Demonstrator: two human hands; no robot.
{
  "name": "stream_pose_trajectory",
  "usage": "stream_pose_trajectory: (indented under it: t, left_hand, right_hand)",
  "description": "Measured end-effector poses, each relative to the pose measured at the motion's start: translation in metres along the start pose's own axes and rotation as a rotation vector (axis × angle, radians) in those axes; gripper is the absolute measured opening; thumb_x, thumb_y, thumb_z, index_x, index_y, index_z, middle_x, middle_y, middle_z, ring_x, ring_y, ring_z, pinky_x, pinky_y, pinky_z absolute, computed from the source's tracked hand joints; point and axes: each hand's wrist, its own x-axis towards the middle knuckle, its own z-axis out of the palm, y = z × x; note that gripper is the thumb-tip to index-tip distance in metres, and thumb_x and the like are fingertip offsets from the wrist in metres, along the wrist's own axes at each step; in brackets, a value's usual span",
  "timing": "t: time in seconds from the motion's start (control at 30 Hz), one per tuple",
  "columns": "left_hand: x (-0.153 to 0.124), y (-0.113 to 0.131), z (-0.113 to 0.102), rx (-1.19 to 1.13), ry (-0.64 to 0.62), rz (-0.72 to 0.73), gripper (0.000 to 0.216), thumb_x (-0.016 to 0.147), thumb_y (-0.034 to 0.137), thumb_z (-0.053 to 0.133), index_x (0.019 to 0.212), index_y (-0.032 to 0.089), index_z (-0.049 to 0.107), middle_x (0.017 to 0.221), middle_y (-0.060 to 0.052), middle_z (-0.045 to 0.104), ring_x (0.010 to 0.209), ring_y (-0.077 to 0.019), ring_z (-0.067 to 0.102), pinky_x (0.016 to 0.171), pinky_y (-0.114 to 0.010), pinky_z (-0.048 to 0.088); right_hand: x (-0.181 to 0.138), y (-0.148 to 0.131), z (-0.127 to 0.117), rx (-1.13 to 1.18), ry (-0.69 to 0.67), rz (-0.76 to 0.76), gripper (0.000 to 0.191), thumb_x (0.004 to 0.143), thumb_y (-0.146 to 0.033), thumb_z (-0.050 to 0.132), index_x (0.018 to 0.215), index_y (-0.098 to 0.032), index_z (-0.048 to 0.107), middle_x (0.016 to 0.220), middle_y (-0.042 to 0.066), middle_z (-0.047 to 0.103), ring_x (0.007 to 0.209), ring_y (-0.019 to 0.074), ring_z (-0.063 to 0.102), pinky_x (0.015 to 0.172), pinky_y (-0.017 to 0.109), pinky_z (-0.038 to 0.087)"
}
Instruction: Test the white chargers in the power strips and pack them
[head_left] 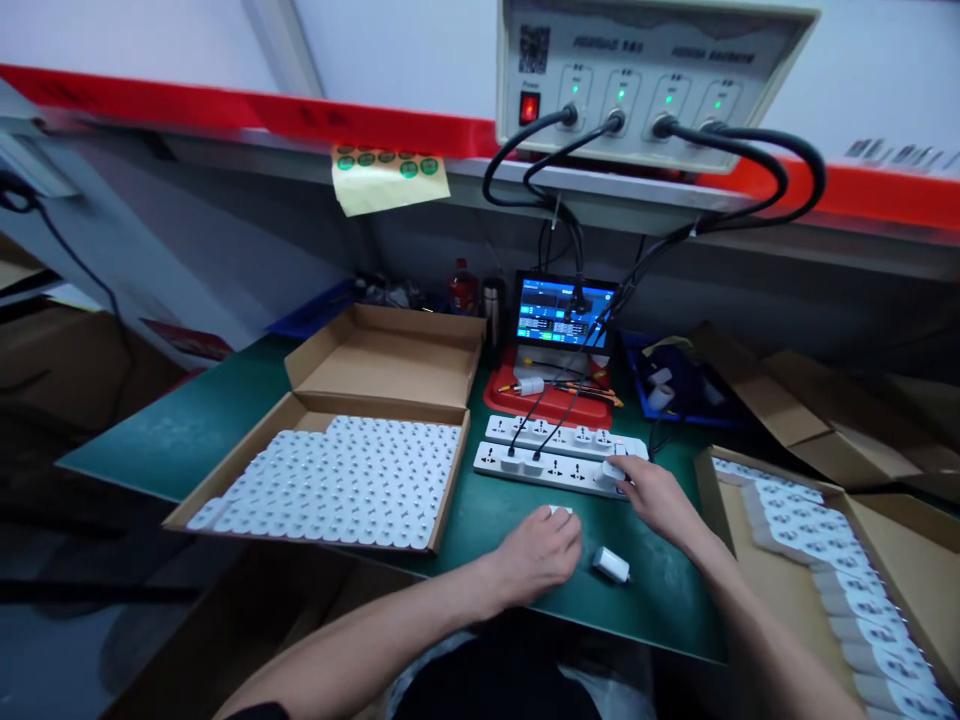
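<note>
My right hand (654, 494) pinches a white charger (606, 476) at the right end of the nearer white power strip (555, 467). Whether that charger sits fully in the socket I cannot tell. Over the green table, my left hand (541, 552) is closed, knuckles up, with a white edge of what looks like another charger (561, 509) showing past its fingers. Between my hands, close to the table's front edge, a loose white charger (612, 565) lies on its side, prongs to the right. A second power strip (570, 435) runs just behind the first.
Left stands an open carton (450, 500) packed with white chargers; at right another carton (757, 560) is partly filled. Behind the strips are a red tray (495, 385) and a lit screen (562, 312). Black cables hang from a test box (645, 80) on the shelf.
</note>
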Motion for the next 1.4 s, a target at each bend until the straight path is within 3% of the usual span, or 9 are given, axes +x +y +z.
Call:
stream_pose_trajectory:
  t: [0.17,0.33,0.5,0.83,0.93,1.03,1.13,1.23,1.4]
  left_hand:
    - [-0.001,-0.004,-0.005,-0.128,-0.153,-0.015,0.005,0.100,0.014,0.063,0.104,0.017,0.063,0.100,-0.010,0.063,0.095,-0.0274,0.061,0.074,-0.038,0.050]
    - [0.029,-0.027,-0.029,-0.386,-0.195,-0.267,0.019,0.110,0.031,0.059,0.125,0.019,0.062,0.115,-0.010,0.068,0.104,-0.0264,0.067,0.085,-0.037,0.057]
    - [0.069,-0.057,-0.033,-0.320,-0.249,-0.456,0.023,0.107,0.017,0.053,0.128,0.017,0.062,0.125,-0.014,0.066,0.100,-0.0275,0.073,0.089,-0.039,0.060]
    - [0.089,-0.063,-0.016,-0.268,-0.329,-0.405,0.033,0.102,0.005,0.046,0.125,0.010,0.070,0.127,-0.019,0.069,0.101,-0.0302,0.077,0.090,-0.042,0.063]
    - [0.080,-0.062,-0.021,-0.271,-0.295,-0.381,0.030,0.103,0.008,0.049,0.127,0.012,0.067,0.124,-0.017,0.070,0.098,-0.0286,0.077,0.087,-0.039,0.062]
    - [0.051,-0.069,-0.031,-0.315,-0.119,-0.418,0.018,0.108,0.021,0.055,0.121,0.017,0.067,0.117,-0.013,0.072,0.100,-0.0266,0.074,0.086,-0.036,0.060]
    - [0.013,-0.086,-0.038,-0.391,0.144,-0.608,0.013,0.109,0.032,0.062,0.106,0.020,0.067,0.103,-0.008,0.073,0.097,-0.0239,0.071,0.087,-0.034,0.057]
    - [-0.016,-0.110,-0.040,-0.477,0.306,-0.820,0.013,0.103,0.029,0.071,0.112,0.021,0.066,0.090,-0.002,0.071,0.086,-0.0207,0.069,0.081,-0.032,0.053]
    - [-0.022,-0.136,-0.030,-0.573,0.132,-0.777,0.011,0.094,0.017,0.073,0.104,0.019,0.075,0.092,-0.003,0.075,0.090,-0.0209,0.070,0.085,-0.031,0.051]
  right_hand:
    - [0.005,-0.006,0.009,-0.065,-0.044,0.052,0.040,0.101,-0.014,0.060,0.139,-0.023,0.068,0.138,0.013,0.077,0.120,0.0314,0.075,0.098,0.037,0.056]
    - [0.012,-0.009,0.009,-0.145,-0.102,0.056,0.034,0.101,-0.013,0.063,0.134,-0.021,0.068,0.132,0.012,0.078,0.114,0.0302,0.076,0.088,0.032,0.053]
    - [0.011,-0.012,0.005,-0.155,-0.127,0.082,0.034,0.101,-0.013,0.064,0.134,-0.021,0.066,0.131,0.011,0.078,0.115,0.0297,0.075,0.086,0.031,0.051]
    - [0.011,-0.014,0.005,-0.163,-0.132,0.101,0.036,0.099,-0.013,0.063,0.134,-0.023,0.066,0.133,0.011,0.078,0.116,0.0293,0.075,0.088,0.032,0.052]
    - [0.012,-0.013,0.002,-0.175,-0.130,0.081,0.032,0.101,-0.018,0.064,0.132,-0.021,0.068,0.128,0.012,0.079,0.112,0.0313,0.076,0.089,0.035,0.054]
    - [0.018,-0.022,0.003,-0.125,-0.022,-0.049,0.032,0.102,-0.024,0.066,0.133,-0.020,0.069,0.132,0.015,0.077,0.120,0.0341,0.072,0.101,0.043,0.054]
    - [0.032,-0.046,0.013,0.020,0.099,-0.155,0.028,0.104,-0.028,0.065,0.131,-0.022,0.071,0.132,0.014,0.076,0.124,0.0337,0.068,0.108,0.047,0.052]
    - [0.054,-0.076,0.029,0.191,0.148,-0.147,0.020,0.104,-0.032,0.067,0.119,-0.022,0.074,0.119,0.012,0.078,0.115,0.0315,0.069,0.103,0.046,0.052]
    - [0.085,-0.109,0.047,0.357,0.185,-0.082,0.008,0.096,-0.027,0.069,0.091,-0.023,0.073,0.093,0.006,0.077,0.092,0.0270,0.070,0.089,0.039,0.053]
